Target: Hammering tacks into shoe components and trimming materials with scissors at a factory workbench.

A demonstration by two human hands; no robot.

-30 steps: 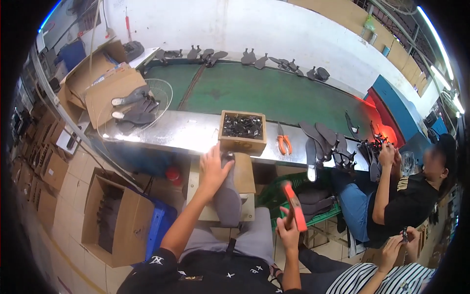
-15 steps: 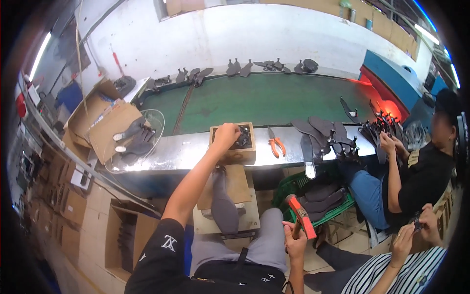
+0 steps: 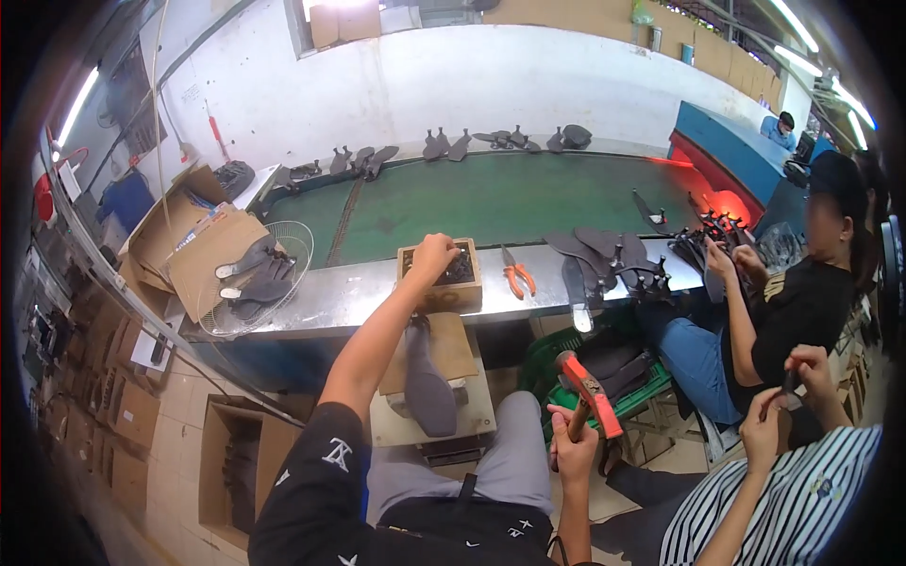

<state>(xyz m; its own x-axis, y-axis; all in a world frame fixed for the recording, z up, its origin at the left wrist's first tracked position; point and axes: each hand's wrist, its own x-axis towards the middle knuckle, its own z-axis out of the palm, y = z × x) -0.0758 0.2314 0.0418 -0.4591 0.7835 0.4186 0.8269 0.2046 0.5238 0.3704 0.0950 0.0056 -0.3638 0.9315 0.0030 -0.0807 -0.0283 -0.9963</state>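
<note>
My left hand [image 3: 436, 257] is over a small wooden box [image 3: 453, 299] on the metal edge of the bench. Its fingers are curled down at small black pieces [image 3: 461, 268] inside; what they pinch, if anything, is hidden. A hammer [image 3: 592, 394] with a red head is in my right hand [image 3: 573, 445], gripped by its handle and held upright beside my right thigh. Between my knees a dark grey shoe sole [image 3: 427, 382] lies lengthwise on a wooden board [image 3: 455, 349] atop a low stand. Neither hand touches the sole.
Orange-handled pliers [image 3: 517, 274] lie right of the box. Several dark soles [image 3: 604, 259] are piled farther right, above a green basket [image 3: 540, 363]. A green conveyor belt [image 3: 491, 198] runs behind. Two people work at my right. A round wire guard [image 3: 304, 274] holding soles stands left.
The view has shifted slightly. My left hand stays at the box with its fingers curled. The hammer remains in my right hand, a little higher and tilted differently.
</note>
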